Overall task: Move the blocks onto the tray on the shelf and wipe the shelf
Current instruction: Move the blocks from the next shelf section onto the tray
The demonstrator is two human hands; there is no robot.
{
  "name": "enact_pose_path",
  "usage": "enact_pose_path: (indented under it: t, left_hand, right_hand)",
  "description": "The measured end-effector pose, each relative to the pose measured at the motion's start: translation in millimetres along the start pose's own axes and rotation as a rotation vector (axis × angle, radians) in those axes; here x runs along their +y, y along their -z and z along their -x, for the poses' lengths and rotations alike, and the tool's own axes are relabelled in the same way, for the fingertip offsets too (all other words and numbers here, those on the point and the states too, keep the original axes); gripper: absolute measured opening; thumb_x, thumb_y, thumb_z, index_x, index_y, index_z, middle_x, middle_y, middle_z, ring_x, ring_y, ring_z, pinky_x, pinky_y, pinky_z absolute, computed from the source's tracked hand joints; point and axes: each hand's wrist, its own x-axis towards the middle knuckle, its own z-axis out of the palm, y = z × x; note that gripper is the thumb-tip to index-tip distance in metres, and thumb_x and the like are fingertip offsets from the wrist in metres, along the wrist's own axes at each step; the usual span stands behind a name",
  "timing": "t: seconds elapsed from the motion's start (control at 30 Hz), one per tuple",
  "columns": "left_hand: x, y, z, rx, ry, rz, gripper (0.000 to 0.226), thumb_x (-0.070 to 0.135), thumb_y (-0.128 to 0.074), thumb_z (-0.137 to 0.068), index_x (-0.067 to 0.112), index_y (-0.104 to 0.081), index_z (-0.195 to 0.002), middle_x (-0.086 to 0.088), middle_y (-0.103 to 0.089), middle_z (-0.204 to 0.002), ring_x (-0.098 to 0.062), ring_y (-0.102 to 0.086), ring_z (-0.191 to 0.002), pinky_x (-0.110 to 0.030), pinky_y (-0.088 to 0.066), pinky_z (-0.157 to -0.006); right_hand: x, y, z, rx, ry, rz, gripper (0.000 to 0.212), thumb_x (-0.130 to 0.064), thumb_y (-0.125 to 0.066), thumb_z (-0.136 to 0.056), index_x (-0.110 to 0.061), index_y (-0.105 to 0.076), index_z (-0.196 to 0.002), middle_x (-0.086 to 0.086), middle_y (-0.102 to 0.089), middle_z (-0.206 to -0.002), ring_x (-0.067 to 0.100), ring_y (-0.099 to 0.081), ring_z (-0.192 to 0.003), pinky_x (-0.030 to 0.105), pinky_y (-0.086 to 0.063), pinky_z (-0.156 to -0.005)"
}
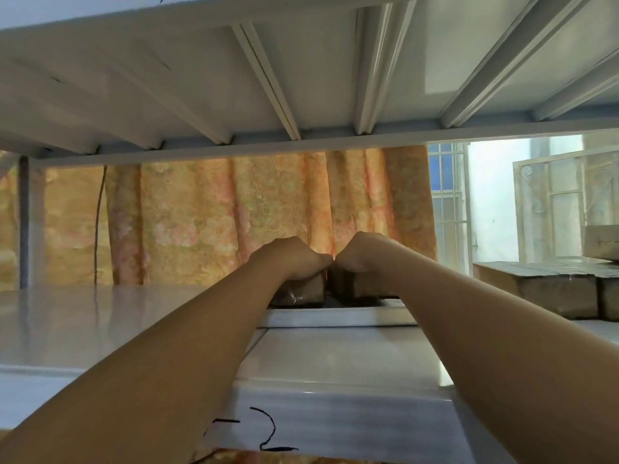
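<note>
Both my arms reach deep into the white shelf [100,316]. My left hand [288,257] grips the top of a brown plastic-wrapped block [301,291], fingers curled over its far side. My right hand [363,254] grips a second brown block [365,288] right beside it. The two hands touch at the knuckles. Both blocks are at a low white tray [335,318] in the middle of the shelf; whether they rest in it or hang just above it is hidden by my arms. Between the blocks the tray's inside looks dark.
Several more brown blocks [549,289] lie in a row on the shelf at the right. The underside of the upper shelf [301,78] hangs close above. An orange floral curtain [217,222] hangs behind, with a barred window [449,202] to its right.
</note>
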Motion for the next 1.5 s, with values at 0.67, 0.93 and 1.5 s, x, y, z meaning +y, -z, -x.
enact_pose_path:
  t: [0.67,0.93,1.5]
  left_hand:
    - [-23.2,-9.7,-3.1,-0.009,0.005,-0.092,0.072,0.068,-0.046,-0.078,0.008,-0.056,-0.118,-0.011,-0.06,-0.116,-0.026,-0.057,-0.099,-0.033,-0.048,-0.084]
    - [-29.5,-5.0,3.0,-0.082,-0.01,0.045,0.081,0.07,-0.044,-0.081,0.003,-0.055,-0.125,-0.013,-0.057,-0.127,-0.026,-0.055,-0.104,-0.029,-0.042,-0.081]
    - [-48.5,8.7,16.9,-0.183,0.01,0.429,0.045,0.052,-0.056,-0.086,0.014,-0.063,-0.111,-0.004,-0.061,-0.089,-0.021,-0.057,-0.083,-0.038,-0.048,-0.082]
  right_hand:
    - [11.8,11.6,35.5,-0.31,0.185,0.108,0.034,-0.032,-0.053,-0.093,-0.007,-0.057,-0.115,0.009,-0.05,-0.109,0.024,-0.05,-0.096,0.028,-0.042,-0.075]
    - [2.6,0.5,29.9,-0.033,0.223,0.007,0.07,-0.057,-0.038,-0.094,-0.005,-0.042,-0.141,0.015,-0.041,-0.147,0.032,-0.042,-0.131,0.038,-0.036,-0.104]
    - [-10.8,-5.3,46.4,-0.135,0.247,0.139,0.069,-0.05,-0.01,-0.101,-0.002,-0.031,-0.147,0.016,-0.029,-0.155,0.03,-0.031,-0.14,0.036,-0.027,-0.11]
